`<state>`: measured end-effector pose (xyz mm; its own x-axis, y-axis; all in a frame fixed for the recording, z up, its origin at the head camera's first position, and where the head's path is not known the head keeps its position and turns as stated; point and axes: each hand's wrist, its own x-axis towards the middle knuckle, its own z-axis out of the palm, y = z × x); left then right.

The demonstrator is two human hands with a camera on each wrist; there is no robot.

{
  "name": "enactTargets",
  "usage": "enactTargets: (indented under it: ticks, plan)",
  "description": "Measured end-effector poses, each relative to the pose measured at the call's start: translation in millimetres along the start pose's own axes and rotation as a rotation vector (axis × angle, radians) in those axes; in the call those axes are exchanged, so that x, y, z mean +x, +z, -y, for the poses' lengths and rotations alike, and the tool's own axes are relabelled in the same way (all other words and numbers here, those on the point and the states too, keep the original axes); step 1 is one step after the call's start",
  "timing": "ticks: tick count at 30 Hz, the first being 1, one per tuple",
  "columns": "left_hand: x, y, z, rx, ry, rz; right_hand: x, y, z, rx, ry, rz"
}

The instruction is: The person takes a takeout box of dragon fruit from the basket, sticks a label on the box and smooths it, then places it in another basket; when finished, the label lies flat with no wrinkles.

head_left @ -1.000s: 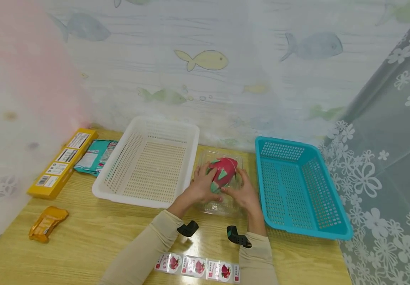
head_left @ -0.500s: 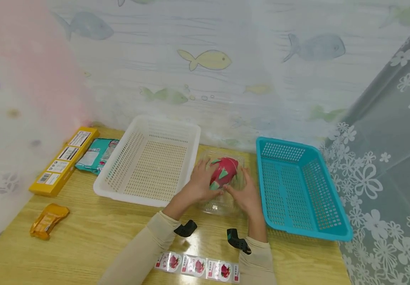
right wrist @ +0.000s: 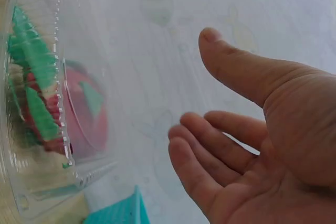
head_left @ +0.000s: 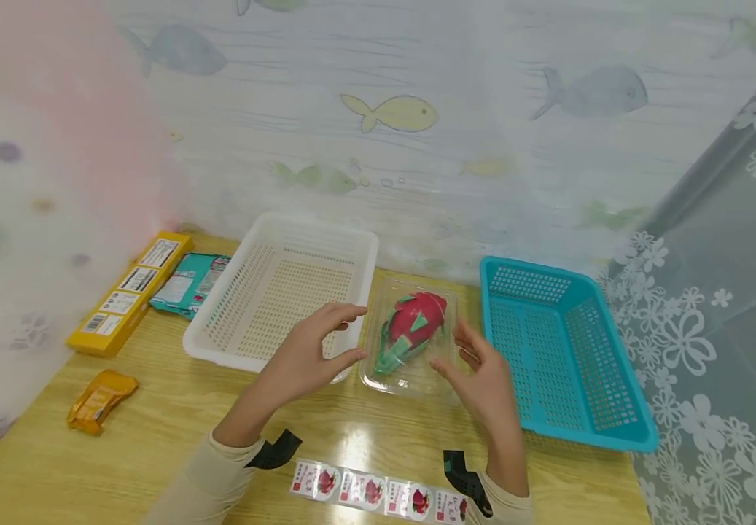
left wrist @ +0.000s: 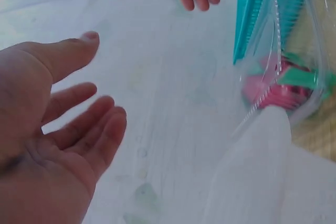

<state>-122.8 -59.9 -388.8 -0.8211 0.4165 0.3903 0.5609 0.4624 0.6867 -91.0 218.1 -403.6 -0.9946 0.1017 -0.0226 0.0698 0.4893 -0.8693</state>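
Observation:
A pink dragon fruit point(head_left: 418, 319) with green tips lies inside a clear plastic clamshell box point(head_left: 372, 378) between the two baskets. Through the clear wall of the box, the fruit's pink skin and green scales show in both wrist views. My left hand point(head_left: 304, 359) hovers at the box's left, over the edge of the white basket point(head_left: 227, 361), its fingers loosely bent around nothing. At the box's right side my right hand point(head_left: 486, 379) is held with thumb and fingers apart, holding nothing. In the right wrist view, the palm and fingers point(right wrist: 194, 177) are bare.
A blue basket point(head_left: 620, 440) stands on the right. Along the front lies a strip of dragon fruit stickers point(head_left: 372, 490). At the left are a yellow box point(head_left: 130, 292), a teal packet point(head_left: 184, 284) and an orange packet point(head_left: 100, 401). A fish-patterned curtain point(head_left: 391, 146) hangs behind.
Both hands have come off the box and moved apart, the left one farther, toward the lower left. The whole dragon fruit and the box's front now show.

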Motion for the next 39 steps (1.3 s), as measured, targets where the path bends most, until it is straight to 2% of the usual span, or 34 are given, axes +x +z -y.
enactTargets:
  ticks: [4, 7, 11, 16, 21, 26, 30, 34, 39]
  plan:
    - [-20.4, -15.1, 2.7, -0.019, 0.030, -0.014, -12.1, -3.5, 1.0, -0.031, -0.019, 0.024]
    - [-35.7, -23.3, 7.0, -0.049, 0.057, 0.013, -22.8, -8.8, -1.1, -0.074, -0.044, 0.030]
    - [-56.1, -31.1, 15.8, -0.142, 0.088, 0.071, -38.5, -18.8, -10.0, -0.101, -0.057, 0.039]
    - [-78.9, -35.3, 29.0, -0.272, 0.100, 0.118, -57.4, -30.4, -27.7, -0.101, -0.009, 0.066]
    - [-102.5, -32.5, 40.0, -0.334, 0.065, 0.125, -71.6, -39.0, -50.9, -0.109, -0.002, 0.116]
    - [-121.8, -23.0, 53.2, -0.371, 0.005, 0.132, -82.3, -47.6, -74.8, -0.133, 0.152, 0.171]
    - [-134.0, -10.5, 67.9, -0.403, -0.067, 0.178, -88.2, -51.0, -97.2, -0.109, 0.200, 0.236]
    - [-144.8, 2.1, 83.6, -0.411, -0.142, 0.230, -89.4, -52.7, -116.3, -0.041, 0.126, 0.303]
    - [-151.9, 11.7, 96.6, -0.368, -0.164, 0.229, -88.8, -49.1, -132.5, -0.046, -0.046, 0.280]
